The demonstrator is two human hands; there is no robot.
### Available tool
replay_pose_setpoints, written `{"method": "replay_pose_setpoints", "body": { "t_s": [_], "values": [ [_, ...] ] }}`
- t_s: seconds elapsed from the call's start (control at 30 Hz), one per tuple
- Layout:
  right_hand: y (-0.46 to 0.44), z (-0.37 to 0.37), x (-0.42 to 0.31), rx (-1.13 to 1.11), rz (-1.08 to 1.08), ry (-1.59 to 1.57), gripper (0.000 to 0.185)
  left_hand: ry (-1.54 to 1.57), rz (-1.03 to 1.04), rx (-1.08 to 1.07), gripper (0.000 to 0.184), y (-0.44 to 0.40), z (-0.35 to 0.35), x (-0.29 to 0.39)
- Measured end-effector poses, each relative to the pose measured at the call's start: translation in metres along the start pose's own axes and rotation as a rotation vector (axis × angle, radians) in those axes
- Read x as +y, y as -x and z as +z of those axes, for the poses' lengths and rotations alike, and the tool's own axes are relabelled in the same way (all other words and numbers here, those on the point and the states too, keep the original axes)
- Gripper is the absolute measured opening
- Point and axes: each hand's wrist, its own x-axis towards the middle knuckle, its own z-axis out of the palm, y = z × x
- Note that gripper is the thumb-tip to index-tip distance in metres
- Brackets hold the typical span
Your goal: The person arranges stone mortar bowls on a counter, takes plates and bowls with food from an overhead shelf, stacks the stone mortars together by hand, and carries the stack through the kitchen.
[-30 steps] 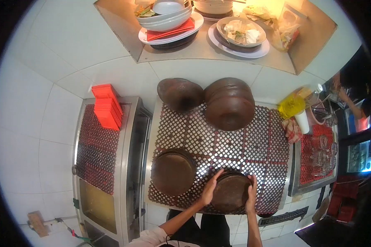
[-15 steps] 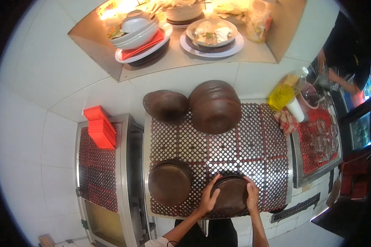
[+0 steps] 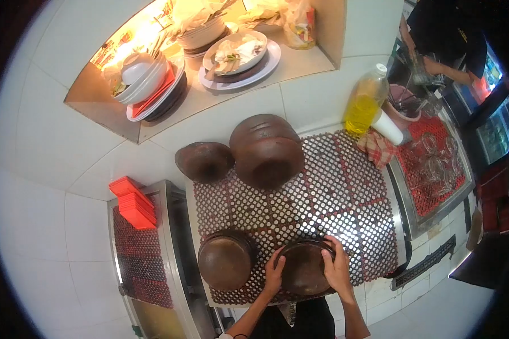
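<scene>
My left hand (image 3: 274,273) grips the left side of a dark brown round dish (image 3: 304,270) near the front edge of the counter, its thumb on the rim. On the opposite side my right hand (image 3: 336,266) clasps the rim, fingers wrapped around the outside. Whether more dishes lie under this one I cannot tell. Just left of my left hand sits a stack of similar brown round dishes (image 3: 225,264). Farther back, a stack of dark brown clay bowls (image 3: 267,151) leans beside a smaller dark bowl (image 3: 205,162).
A perforated mat (image 3: 345,209) covers the counter. At its back right stand a bottle of yellow liquid (image 3: 363,107) and a checked cloth (image 3: 379,148). Glasses (image 3: 435,166) fill the right tray; red trays (image 3: 134,206) are stacked left. Used plates (image 3: 240,65) crowd the wall opening. Another person (image 3: 447,34) is at far right.
The head view has turned, so the counter appears tilted. Both hands stay on the dish; its rim shows more at the back, and my right hand has shifted farther over it.
</scene>
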Motion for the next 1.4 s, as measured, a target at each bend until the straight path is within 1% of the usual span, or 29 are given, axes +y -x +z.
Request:
{"method": "replay_pose_setpoints", "body": {
  "t_s": [0.2, 0.27, 0.3, 0.4, 0.5, 0.6, 0.7, 0.8, 0.9, 1.0, 1.1, 1.13, 1.2, 1.4],
  "values": [
    [0.008, -0.016, -0.002, 0.119, 0.136, -0.044, 0.031, -0.274, -0.043, -0.019, 0.051, -0.001, 0.023, 0.027],
    [0.015, -0.022, 0.008, 0.13, 0.165, -0.006, 0.03, -0.209, -0.152, -0.098, 0.053, -0.002, 0.023, 0.016],
    [0.017, -0.024, 0.013, 0.121, 0.143, 0.03, 0.028, -0.175, -0.205, -0.141, 0.054, -0.003, 0.025, 0.012],
    [0.023, -0.026, 0.02, 0.137, 0.115, 0.038, 0.028, -0.308, 0.021, -0.125, 0.052, 0.0, 0.029, 0.0],
    [0.024, -0.024, 0.022, 0.148, 0.152, 0.094, 0.028, -0.345, 0.046, -0.088, 0.051, -0.001, 0.029, -0.012],
    [0.022, -0.024, 0.021, 0.114, 0.092, 0.166, 0.028, -0.328, 0.091, -0.077, 0.051, -0.001, 0.028, -0.014],
    [0.02, -0.027, 0.029, 0.063, 0.055, 0.133, 0.032, -0.352, 0.104, -0.097, 0.051, -0.003, 0.026, -0.015],
    [0.019, -0.031, 0.029, 0.006, 0.035, 0.016, 0.04, -0.423, 0.125, -0.122, 0.045, -0.004, 0.023, -0.006],
    [0.014, -0.039, 0.04, -0.128, 0.103, -0.122, 0.046, -0.177, 0.131, -0.168, 0.054, 0.0, 0.011, -0.017],
    [0.013, -0.034, 0.061, -0.16, 0.116, -0.308, 0.053, -0.091, 0.127, -0.149, 0.064, 0.016, 0.013, -0.015],
    [0.019, -0.02, 0.072, -0.082, 0.114, -0.526, 0.058, -0.095, 0.233, -0.09, 0.07, 0.018, 0.025, -0.02],
    [0.024, -0.017, 0.071, -0.049, 0.112, -0.534, 0.06, -0.041, 0.224, -0.106, 0.07, 0.017, 0.025, -0.02],
    [0.027, -0.013, 0.066, -0.016, 0.105, -0.489, 0.057, 0.058, 0.212, -0.13, 0.07, 0.014, 0.02, -0.015],
    [0.023, -0.022, 0.047, -0.066, 0.047, -0.003, 0.05, -0.086, 0.101, -0.166, 0.055, 0.006, 0.011, -0.025]
  ]
}}
